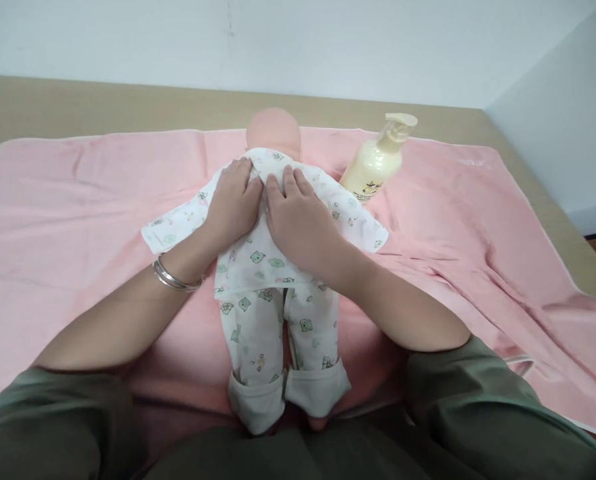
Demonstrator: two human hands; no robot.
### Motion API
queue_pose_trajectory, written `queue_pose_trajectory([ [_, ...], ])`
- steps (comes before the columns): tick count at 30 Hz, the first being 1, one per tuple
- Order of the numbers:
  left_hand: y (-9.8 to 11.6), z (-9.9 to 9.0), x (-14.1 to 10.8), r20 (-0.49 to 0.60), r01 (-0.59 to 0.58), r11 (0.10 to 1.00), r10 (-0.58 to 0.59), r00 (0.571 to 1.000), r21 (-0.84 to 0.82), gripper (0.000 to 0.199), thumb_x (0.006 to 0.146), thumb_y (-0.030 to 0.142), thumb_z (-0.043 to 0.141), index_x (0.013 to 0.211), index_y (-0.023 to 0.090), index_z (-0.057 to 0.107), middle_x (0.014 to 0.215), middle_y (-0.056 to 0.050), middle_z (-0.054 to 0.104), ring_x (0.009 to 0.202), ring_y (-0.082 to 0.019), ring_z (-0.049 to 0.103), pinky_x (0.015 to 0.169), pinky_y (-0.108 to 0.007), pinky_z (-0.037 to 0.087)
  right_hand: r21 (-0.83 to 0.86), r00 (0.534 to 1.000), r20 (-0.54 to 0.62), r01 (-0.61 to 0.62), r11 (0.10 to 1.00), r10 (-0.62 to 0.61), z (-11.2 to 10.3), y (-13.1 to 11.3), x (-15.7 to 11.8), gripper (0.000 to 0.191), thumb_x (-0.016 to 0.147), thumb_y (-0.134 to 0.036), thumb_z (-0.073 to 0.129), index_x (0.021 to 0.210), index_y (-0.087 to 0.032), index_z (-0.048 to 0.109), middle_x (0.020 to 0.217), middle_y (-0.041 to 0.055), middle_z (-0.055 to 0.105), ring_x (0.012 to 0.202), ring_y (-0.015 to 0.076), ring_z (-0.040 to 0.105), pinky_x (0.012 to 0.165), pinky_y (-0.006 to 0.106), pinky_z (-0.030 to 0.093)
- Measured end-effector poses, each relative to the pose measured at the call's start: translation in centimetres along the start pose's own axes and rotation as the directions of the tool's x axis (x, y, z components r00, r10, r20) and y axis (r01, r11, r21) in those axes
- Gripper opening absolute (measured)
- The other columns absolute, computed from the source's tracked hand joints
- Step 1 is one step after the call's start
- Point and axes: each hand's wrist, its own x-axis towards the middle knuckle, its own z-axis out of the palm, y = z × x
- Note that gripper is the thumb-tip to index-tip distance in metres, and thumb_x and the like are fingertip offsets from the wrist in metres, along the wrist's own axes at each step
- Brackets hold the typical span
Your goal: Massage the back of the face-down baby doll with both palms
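A baby doll (pixel 277 128) lies on the pink blanket, its bald head away from me and no face showing. It wears a white printed shirt (pixel 263 260) with the sleeves spread to both sides, and matching trousers (pixel 258 333) with turned-up cuffs. My left hand (pixel 237 200) rests flat on the left of the shirt's upper part, fingers pointing away from me. Close beside it, my right hand (pixel 301 217) lies flat on the shirt with its fingers stretched out. Neither hand grips anything that I can see. A silver bangle circles my left wrist.
A cream pump bottle (pixel 377 160) leans beyond the doll's right sleeve, partly hidden by it. The pink blanket (pixel 93 200) is wrinkled at the right and covers most of the wooden table (pixel 128 100). White walls (pixel 328 47) stand behind and to the right.
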Motion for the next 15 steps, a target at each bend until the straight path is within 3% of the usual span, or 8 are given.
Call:
queue_pose_trajectory([
  [3,0.7,0.4,-1.1,-0.018,-0.019,1.000,0.019,1.000,0.022,0.030,0.105,0.044,0.043,0.113,0.025,0.065,0.135,-0.014,0.069,0.143,-0.037,0.055,0.131,-0.060,0.035,0.108,0.999,0.035,-0.011,0.994,0.007,-0.3,1.2,1.2,0.061,0.104,-0.014,0.038,0.163,-0.001,0.036,0.174,0.0207,0.031,0.166,0.0341,0.024,0.139,0.051,0.025],
  [7,2.3,0.6,-3.1,0.041,-0.047,0.995,0.043,0.998,0.089,0.057,0.105,0.043,0.038,0.150,0.012,0.051,0.165,-0.019,0.047,0.162,-0.036,0.032,0.138,-0.056,0.020,0.184,0.996,-0.007,-0.089,0.979,0.091,0.2,3.3,3.6,0.064,0.104,-0.021,0.037,0.161,0.007,0.035,0.174,0.0212,0.032,0.166,0.0319,0.024,0.140,0.046,0.020],
  [10,2.7,0.4,-3.4,0.091,-0.043,0.995,0.035,0.995,0.093,0.061,0.103,0.042,0.042,0.154,0.009,0.049,0.169,-0.020,0.042,0.164,-0.037,0.028,0.138,-0.057,0.016,0.173,0.994,-0.053,-0.086,0.981,0.097,0.8,3.7,4.1,0.065,0.105,-0.024,0.037,0.162,0.007,0.033,0.174,0.0211,0.032,0.166,0.0329,0.023,0.140,0.045,0.018],
  [15,0.9,0.4,-1.4,0.072,-0.001,1.000,0.000,0.997,0.022,0.047,0.102,0.043,0.046,0.141,0.020,0.059,0.160,-0.015,0.055,0.158,-0.038,0.039,0.136,-0.061,0.023,0.091,0.996,-0.052,-0.069,0.993,0.074,0.7,1.9,2.1,0.063,0.108,-0.025,0.034,0.163,0.007,0.033,0.171,0.0253,0.035,0.162,0.0376,0.031,0.137,0.052,0.026],
])
